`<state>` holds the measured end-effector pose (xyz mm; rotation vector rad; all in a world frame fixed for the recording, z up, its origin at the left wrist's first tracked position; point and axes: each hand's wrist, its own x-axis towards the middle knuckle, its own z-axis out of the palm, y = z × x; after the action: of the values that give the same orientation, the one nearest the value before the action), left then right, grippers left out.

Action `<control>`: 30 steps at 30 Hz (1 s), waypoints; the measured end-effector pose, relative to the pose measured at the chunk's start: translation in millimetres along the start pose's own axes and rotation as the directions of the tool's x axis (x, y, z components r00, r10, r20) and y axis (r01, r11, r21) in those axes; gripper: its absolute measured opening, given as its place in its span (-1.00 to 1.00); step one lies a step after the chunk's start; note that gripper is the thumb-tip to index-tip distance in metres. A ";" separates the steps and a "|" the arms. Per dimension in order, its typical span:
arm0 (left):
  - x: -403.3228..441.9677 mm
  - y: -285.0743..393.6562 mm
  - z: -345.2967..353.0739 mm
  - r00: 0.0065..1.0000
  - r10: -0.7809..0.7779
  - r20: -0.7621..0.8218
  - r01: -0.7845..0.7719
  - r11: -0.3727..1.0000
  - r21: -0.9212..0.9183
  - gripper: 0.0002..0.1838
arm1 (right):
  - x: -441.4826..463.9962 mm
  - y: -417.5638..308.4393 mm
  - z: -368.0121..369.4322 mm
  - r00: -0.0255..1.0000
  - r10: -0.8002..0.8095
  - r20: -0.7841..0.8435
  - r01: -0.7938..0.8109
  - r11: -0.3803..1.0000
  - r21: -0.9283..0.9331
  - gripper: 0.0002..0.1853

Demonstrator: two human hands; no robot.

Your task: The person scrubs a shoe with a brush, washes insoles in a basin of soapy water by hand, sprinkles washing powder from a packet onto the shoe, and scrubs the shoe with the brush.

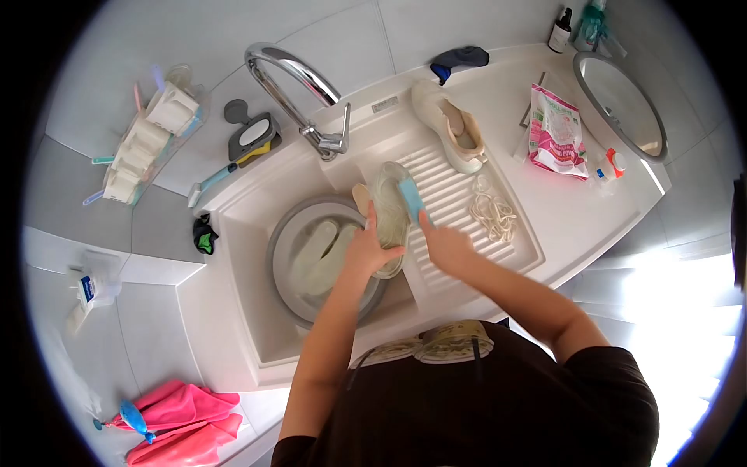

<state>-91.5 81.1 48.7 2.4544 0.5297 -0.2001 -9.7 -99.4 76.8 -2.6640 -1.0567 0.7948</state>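
Note:
A pale shoe lies sole up where the sink bowl meets the ribbed drainboard. My left hand grips its side near the lower end, thumb spread across it. In my right hand is a light blue scrubbing brush, pressed against the right edge of the sole. Left of the shoe, a round grey-rimmed basin stands in the sink, with pale insole-shaped pieces in it. Another pale shoe rests upright on the drainboard, above a heap of shoelaces.
A chrome faucet arches over the sink's back edge. Behind it lie a grey soap holder and a blue-handled brush. At right are a pink-white powder bag, a small red-capped bottle and a round mirror. Pink gloves lie lower left.

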 end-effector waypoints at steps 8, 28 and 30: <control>3.7 -0.5 3.2 0.997 -0.031 0.065 0.036 0.996 -0.075 0.37 | 26.7 15.3 -5.5 0.993 0.028 -0.115 -0.034 0.998 -0.046 -0.28; 2.5 0.1 4.3 1.000 -0.018 0.017 0.019 0.999 -0.051 0.37 | 45.5 18.2 5.2 0.977 -0.039 -0.211 0.032 0.999 -0.037 -0.23; 5.9 -6.0 5.6 1.000 -0.003 0.019 0.004 0.996 -0.090 0.37 | -0.9 4.3 14.4 0.992 -0.080 -0.099 0.075 0.995 -0.058 -0.23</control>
<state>-88.8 84.0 39.4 2.3617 0.5238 -0.1957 -15.4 -103.7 63.5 -2.6577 -1.1644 0.6180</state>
